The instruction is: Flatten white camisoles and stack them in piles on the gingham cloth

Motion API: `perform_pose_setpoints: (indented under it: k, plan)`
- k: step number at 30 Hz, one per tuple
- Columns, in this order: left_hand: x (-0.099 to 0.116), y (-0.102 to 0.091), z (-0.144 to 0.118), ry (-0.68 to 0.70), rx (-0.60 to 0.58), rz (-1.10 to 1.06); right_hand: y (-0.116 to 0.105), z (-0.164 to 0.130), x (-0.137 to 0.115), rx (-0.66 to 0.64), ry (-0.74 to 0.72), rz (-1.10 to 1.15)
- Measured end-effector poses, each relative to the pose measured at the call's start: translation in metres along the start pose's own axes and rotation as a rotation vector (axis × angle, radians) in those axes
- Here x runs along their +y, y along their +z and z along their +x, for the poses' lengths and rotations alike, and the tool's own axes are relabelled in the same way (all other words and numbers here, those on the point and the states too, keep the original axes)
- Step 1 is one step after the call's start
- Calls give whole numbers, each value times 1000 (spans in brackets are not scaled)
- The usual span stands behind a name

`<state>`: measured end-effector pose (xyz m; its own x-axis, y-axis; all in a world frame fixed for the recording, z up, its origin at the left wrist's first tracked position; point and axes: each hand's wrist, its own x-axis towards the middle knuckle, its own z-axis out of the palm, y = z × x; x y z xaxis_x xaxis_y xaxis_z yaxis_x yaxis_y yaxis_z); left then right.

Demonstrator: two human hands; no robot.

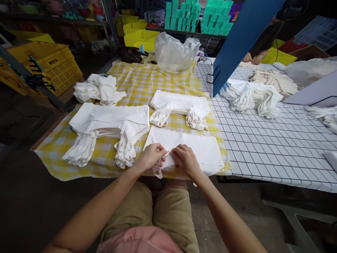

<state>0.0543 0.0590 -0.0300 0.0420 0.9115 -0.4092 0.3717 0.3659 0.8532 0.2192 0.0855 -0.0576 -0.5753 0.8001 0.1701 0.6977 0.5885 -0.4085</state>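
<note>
A white strapped garment, a camisole or bra top by its look, lies flat at the table's front edge. Over its near side my left hand is closed in a pinch on one of its thin straps. Close beside it, my right hand pinches at the same edge, fingertips almost meeting the left ones. The exact spot between the fingers is partly hidden. To the left lies a thick stack of like garments, straps hanging toward me. Behind the held one is a smaller stack.
A crumpled white pile lies at the back left, and a clear plastic bag stands behind. A blue upright panel divides the table. Beyond it, a co-worker's hands are near more fabric piles. A yellow crate is at left.
</note>
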Motion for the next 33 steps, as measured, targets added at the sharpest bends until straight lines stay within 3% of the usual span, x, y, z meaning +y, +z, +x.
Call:
perform_pose_setpoints:
  k: [2,6,8,12,16,18,21,25,29,33]
  plan:
    - [2,-5,8,3,4,-1,1,4,3,10,35,56]
    - [9,-13,22,180,199,228,2,13,8,-6,117,153]
    - [12,-16,28,250,184,297,1,17,10,-25,152,174]
    - [9,-19,37,289,45,346,0,23,9,-49,200,204]
    - [4,-19,44,273,70,371,0,24,9,-34,220,268]
    - [3,-18,45,243,102,389,-1,20,11,55,223,313]
    - [4,-17,44,206,110,408,-8,2,19,281,283,337]
    - [5,-15,43,198,133,423,-24,-41,36,492,515,282]
    - [3,-13,43,202,173,455,-30,-81,45,491,656,185]
    - [1,-12,45,201,193,479,-22,-92,36,401,560,57]
